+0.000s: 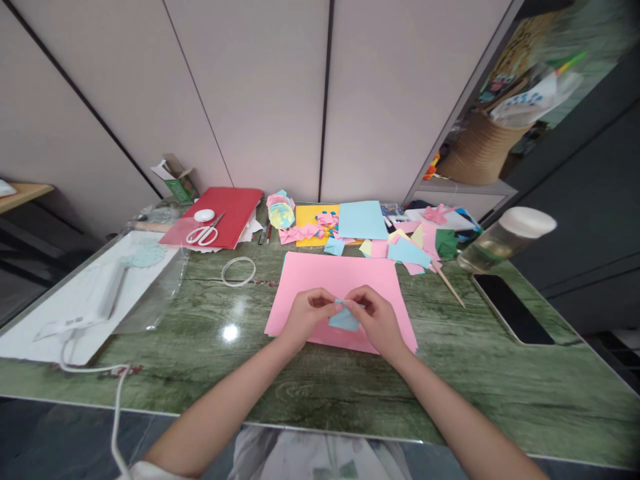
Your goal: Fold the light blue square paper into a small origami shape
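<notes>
Between my two hands is a small piece of light blue paper (345, 321), held over a stack of pink paper (340, 272). My left hand (311, 313) pinches its upper left edge between thumb and fingers. On the other side, my right hand (373, 312) grips the upper right edge, its thumb close to the left one. Part of the blue paper is hidden behind the fingers. Just beyond the pink stack lie a small blue paper square (335, 247) and a larger light blue sheet (363, 220).
White scissors (203, 233) rest on a red folder (227, 210) at the back left. Coloured paper scraps (409, 253) and a wooden stick (450, 287) lie right of centre. A phone (513, 310) and a clear bottle (493, 247) are farther right. A white cable (239, 272) lies left.
</notes>
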Demonstrator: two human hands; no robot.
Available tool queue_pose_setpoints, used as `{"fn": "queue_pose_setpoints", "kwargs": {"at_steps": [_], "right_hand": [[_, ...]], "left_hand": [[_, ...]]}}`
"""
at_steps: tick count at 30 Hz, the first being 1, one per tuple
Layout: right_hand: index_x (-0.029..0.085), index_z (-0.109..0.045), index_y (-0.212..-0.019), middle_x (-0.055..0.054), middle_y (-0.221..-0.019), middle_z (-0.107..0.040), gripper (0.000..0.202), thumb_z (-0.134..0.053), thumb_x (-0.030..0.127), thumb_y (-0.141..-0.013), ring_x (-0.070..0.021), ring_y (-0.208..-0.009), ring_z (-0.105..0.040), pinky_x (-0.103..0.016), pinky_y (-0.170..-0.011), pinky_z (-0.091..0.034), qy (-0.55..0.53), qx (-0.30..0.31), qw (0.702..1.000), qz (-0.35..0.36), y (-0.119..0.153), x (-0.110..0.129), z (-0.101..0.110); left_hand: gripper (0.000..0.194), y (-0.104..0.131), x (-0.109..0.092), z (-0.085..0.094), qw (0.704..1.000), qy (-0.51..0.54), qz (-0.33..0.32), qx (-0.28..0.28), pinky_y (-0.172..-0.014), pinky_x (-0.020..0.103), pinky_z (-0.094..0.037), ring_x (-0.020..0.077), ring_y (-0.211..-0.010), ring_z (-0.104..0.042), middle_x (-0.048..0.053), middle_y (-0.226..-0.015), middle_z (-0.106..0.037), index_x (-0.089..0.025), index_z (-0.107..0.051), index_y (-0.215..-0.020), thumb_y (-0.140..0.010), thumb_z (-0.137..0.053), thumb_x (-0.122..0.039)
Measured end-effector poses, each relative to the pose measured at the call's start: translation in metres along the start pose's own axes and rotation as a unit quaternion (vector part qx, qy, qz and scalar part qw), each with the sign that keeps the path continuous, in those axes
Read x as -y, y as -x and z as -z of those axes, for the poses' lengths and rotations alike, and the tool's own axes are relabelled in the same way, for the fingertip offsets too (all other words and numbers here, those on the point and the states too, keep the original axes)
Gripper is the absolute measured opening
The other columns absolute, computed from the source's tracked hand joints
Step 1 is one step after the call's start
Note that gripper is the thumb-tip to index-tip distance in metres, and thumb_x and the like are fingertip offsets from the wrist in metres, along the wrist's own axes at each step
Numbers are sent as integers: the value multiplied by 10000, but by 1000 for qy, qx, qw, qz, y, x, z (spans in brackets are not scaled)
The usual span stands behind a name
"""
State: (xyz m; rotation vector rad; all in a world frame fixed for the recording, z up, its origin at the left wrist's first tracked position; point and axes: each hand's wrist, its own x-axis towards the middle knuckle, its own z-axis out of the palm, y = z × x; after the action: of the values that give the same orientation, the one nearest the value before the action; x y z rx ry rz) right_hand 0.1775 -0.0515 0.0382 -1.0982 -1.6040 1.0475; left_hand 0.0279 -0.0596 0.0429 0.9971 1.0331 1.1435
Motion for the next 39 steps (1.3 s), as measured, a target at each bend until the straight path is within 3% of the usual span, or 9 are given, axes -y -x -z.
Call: {"fn": "queue_pose_setpoints", "kwargs": {"at_steps": [4,10,20,33,39], "right_hand": [[199,-546,-852,-12,-768,-556,186,-583,311,-709,-136,-693,-505,-249,-597,-404,-22,-6,999,-39,-4,-2,2],[166,-587,-766,-8,-724,-596,215,-602,363,-682,-148,-688,-524,-266,-624,-417,-62,86,989,-100,-5,-5,1],[152,-610,-833,-24,-761,-606,252,-576,373,-718,-153,-697,-510,-284,-641,-412,-44,78,993,-78,-4,-8,3],[173,-474,-608,32,-591,-405,263,-556,391,-732,-103,-586,-385,-220,-535,-330,-18,33,997,-64,-5,-8,4],[176,-502,-657,21,-615,-437,235,-543,392,-739,-110,-598,-403,-220,-538,-339,-26,31,997,-65,-4,-9,5]], "left_hand": [[185,-2,4,2,999,37,23,-9,-521,213,-415,87,-527,-500,-19,-549,-565,-128,-609,-616,-567,-711,-274],[207,-5,9,3,995,76,10,-58,-556,232,-441,96,-557,-522,-9,-599,-582,-132,-600,-624,-552,-723,-282],[220,-3,10,2,993,101,18,-54,-596,256,-464,111,-583,-544,7,-628,-596,-124,-609,-645,-559,-722,-291],[170,-2,9,2,993,108,23,-51,-610,266,-461,107,-575,-539,-6,-599,-573,-125,-591,-614,-575,-705,-244],[182,-3,8,1,992,111,25,-61,-607,260,-463,104,-579,-537,-13,-589,-567,-130,-585,-602,-555,-715,-250]]}}
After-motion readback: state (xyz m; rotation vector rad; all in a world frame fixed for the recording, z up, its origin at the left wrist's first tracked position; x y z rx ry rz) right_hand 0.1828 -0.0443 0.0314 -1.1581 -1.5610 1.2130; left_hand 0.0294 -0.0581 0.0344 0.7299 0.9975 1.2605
